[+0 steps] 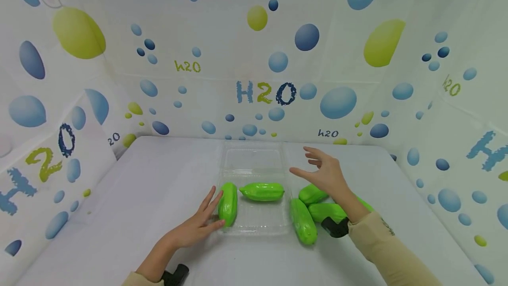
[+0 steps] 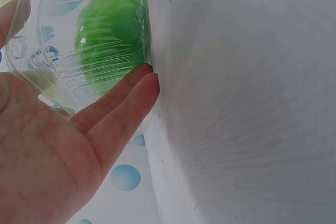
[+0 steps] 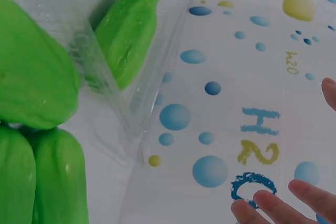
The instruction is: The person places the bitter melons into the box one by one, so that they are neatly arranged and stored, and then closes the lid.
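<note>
A clear plastic clamshell box [image 1: 265, 222] lies with its lid [image 1: 252, 159] folded back toward the wall. Inside its base, one glossy, ridged green vegetable [image 1: 227, 205] stands lengthwise along the left side. A second green vegetable [image 1: 263, 192] lies crosswise at the back. My left hand [image 1: 194, 224] is at the box's left side, fingers fairly straight and spread, fingertips right at the wall; in the left wrist view the box [image 2: 58, 40] rises beside them. Nothing is in my right hand [image 1: 323, 171], which hovers beyond the box's right side, thumb and fingers apart.
Several more green vegetables lie right of the box, the nearest one [image 1: 303, 222] against its right edge and others [image 1: 327, 212] partly under my right forearm. A white tabletop [image 1: 119, 215] carries everything. A patterned curtain [image 1: 222, 34] encloses the back and sides.
</note>
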Demonstrator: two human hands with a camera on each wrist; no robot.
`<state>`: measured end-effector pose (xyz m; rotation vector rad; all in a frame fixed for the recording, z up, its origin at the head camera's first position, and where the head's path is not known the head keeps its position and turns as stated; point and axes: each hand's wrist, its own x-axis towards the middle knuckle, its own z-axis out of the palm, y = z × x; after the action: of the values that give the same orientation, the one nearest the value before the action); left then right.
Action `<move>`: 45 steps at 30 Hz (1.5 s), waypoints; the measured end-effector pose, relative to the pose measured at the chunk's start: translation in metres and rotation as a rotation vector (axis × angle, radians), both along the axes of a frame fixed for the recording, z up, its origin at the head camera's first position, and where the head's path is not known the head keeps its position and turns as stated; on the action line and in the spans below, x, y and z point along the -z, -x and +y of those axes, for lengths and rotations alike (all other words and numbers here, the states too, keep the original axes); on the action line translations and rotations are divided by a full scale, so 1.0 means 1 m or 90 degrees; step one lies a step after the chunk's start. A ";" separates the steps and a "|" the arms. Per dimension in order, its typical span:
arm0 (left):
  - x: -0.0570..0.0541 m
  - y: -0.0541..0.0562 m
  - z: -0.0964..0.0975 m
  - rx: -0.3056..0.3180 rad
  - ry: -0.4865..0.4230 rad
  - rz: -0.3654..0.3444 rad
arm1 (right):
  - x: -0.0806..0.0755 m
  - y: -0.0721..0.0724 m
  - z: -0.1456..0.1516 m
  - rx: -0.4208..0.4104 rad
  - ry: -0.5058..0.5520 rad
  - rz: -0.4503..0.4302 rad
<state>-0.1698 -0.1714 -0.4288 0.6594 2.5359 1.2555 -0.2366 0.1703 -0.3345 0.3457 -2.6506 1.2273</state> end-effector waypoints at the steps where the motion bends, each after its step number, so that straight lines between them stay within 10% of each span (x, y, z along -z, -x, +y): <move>1: 0.000 0.000 0.000 0.000 0.000 0.000 | 0.000 0.000 0.002 0.003 0.000 0.001; 27: 0.000 0.003 0.001 -0.001 0.006 0.005 | 0.015 -0.012 0.057 0.061 -0.041 -0.002; 45: 0.002 0.007 0.002 -0.001 0.009 0.009 | 0.075 0.007 0.113 0.095 -0.066 0.034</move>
<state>-0.1766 -0.1697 -0.4310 0.6650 2.5555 1.2366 -0.2438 0.2832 -0.4100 0.1886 -2.6453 1.0253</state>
